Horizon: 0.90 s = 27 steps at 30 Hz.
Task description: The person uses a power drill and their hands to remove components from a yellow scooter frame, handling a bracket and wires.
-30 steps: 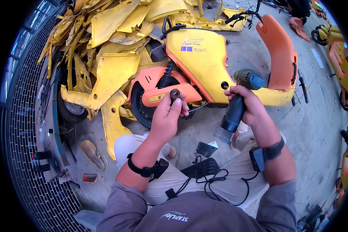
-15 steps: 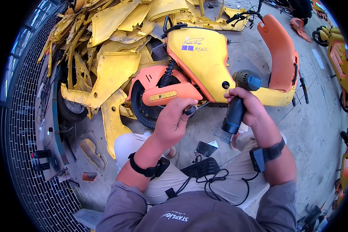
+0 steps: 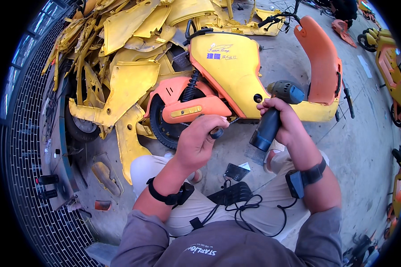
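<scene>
Over there, the left hand has rolled knuckles-up since a second ago, its grip closed on a small dark cylindrical piece that shows beside the fingers. The right hand is wrapped round a cordless power driver, near the scooter's yellow side panel with its purple printing. White lettering marks the grey shirt.

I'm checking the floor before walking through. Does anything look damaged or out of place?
Yes: beyond the left hand, yellow panels lie heaped at jumbled angles. A grimy yellowish panel and a small orange piece lie loose on the floor, apart from the heap. The power tool in the right hand shows no obvious damage.
</scene>
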Each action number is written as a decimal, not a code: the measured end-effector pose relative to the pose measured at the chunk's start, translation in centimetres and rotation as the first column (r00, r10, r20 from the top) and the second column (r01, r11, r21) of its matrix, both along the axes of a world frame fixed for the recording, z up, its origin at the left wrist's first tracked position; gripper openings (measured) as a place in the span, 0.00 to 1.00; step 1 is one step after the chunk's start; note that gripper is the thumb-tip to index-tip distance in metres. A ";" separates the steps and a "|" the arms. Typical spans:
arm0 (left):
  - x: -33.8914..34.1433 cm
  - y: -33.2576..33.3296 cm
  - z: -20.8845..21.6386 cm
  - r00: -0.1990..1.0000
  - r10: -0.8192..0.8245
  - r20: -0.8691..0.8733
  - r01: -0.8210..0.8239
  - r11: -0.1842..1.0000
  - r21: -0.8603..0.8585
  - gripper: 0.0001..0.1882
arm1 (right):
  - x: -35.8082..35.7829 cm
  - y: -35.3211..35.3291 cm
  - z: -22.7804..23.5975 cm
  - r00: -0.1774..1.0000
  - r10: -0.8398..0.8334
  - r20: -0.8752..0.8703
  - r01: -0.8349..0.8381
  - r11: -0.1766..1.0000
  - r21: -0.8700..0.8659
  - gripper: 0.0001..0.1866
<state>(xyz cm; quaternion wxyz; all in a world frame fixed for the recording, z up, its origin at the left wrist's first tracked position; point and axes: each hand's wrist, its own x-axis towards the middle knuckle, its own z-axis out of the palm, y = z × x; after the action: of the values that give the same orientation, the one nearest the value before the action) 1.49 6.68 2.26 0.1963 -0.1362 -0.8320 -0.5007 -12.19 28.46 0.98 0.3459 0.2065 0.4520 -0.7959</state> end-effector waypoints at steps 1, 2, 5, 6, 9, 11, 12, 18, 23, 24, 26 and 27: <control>0.0 0.0 0.0 1.000 -0.006 -0.009 0.006 1.000 0.020 0.15 | -0.1 0.0 0.0 1.000 0.001 0.001 -0.001 1.000 -0.001 0.13; 0.0 0.1 0.1 1.000 -0.005 -0.008 0.005 1.000 0.019 0.15 | -0.1 0.1 0.0 1.000 -0.016 0.002 0.016 1.000 -0.005 0.14; 0.1 0.6 0.6 0.995 -0.036 0.096 0.011 0.968 0.250 0.10 | -0.3 0.4 -0.1 1.000 -0.029 -0.008 0.029 1.000 -0.005 0.15; 0.1 0.7 0.6 0.991 -0.039 0.129 -0.011 0.931 0.366 0.09 | -0.3 0.4 -0.1 1.000 -0.024 -0.019 0.024 1.000 -0.004 0.15; 0.0 0.5 0.7 0.969 -0.027 0.245 -0.100 0.867 0.489 0.09 | -0.1 0.3 0.2 1.000 -0.031 -0.002 0.031 0.999 -0.008 0.11; -0.4 -0.1 0.1 0.940 -0.040 0.339 -0.167 0.811 0.561 0.10 | -0.1 0.4 -0.1 1.000 -0.014 0.015 0.014 1.000 -0.010 0.11; -0.6 -0.2 0.2 0.940 -0.041 0.339 -0.167 0.811 0.561 0.10 | -0.1 0.4 -0.2 0.999 0.003 0.032 -0.002 1.000 -0.012 0.10; -0.8 -1.2 -0.5 0.775 -0.222 0.591 -0.558 0.198 0.806 0.12 | 0.8 -0.1 1.1 0.996 0.066 -0.058 -0.063 0.997 0.047 0.12; -0.9 -2.0 -1.7 0.779 -0.357 0.516 -0.529 0.069 0.846 0.12 | 0.9 -0.5 0.2 0.999 0.036 -0.037 -0.034 0.998 0.049 0.12; -0.9 -2.1 -1.7 0.761 -0.389 0.519 -0.540 0.064 0.839 0.11 | 0.7 -0.5 0.0 0.999 0.027 -0.024 -0.026 0.998 0.059 0.12; -0.9 -2.0 -1.4 0.755 -0.376 0.537 -0.556 0.068 0.828 0.11 | 0.4 -0.3 -0.7 1.000 0.023 0.002 -0.023 0.998 0.051 0.12; -0.9 -2.0 -1.2 0.748 -0.362 0.557 -0.572 0.074 0.817 0.11 | 0.3 -0.1 -0.8 0.999 0.018 0.028 -0.019 0.999 0.040 0.13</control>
<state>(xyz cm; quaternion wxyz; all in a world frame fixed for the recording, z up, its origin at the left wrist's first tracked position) 0.63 4.70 1.04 -0.0279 0.2854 -0.2782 -0.9167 -11.93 28.32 0.17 0.3553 0.2202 0.4652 -0.7803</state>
